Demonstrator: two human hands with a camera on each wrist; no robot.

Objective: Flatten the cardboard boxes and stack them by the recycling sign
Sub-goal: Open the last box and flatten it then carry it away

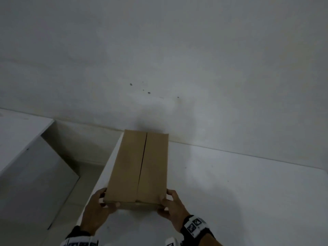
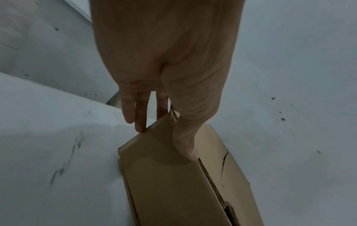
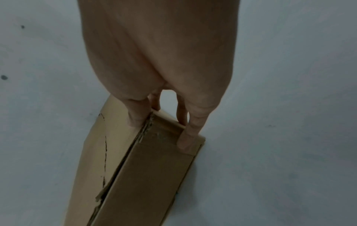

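A brown cardboard box (image 1: 140,167) lies lengthwise on the white table (image 1: 230,192), its far end against the wall. Its top flaps are closed, with a dark seam running down the middle. My left hand (image 1: 108,198) grips the near left corner, thumb on the near end face and fingers along the left side. My right hand (image 1: 166,197) grips the near right corner in the same way. In the left wrist view my left hand (image 2: 166,142) pinches the box (image 2: 170,183) at its corner. In the right wrist view my right hand (image 3: 160,133) holds the box (image 3: 150,168) at its end edge.
The box sits along the table's left edge, beside a gap down to the floor (image 1: 85,174). Another white surface (image 1: 19,135) stands across that gap at the left. A white wall (image 1: 159,59) with small dark marks rises right behind the table.
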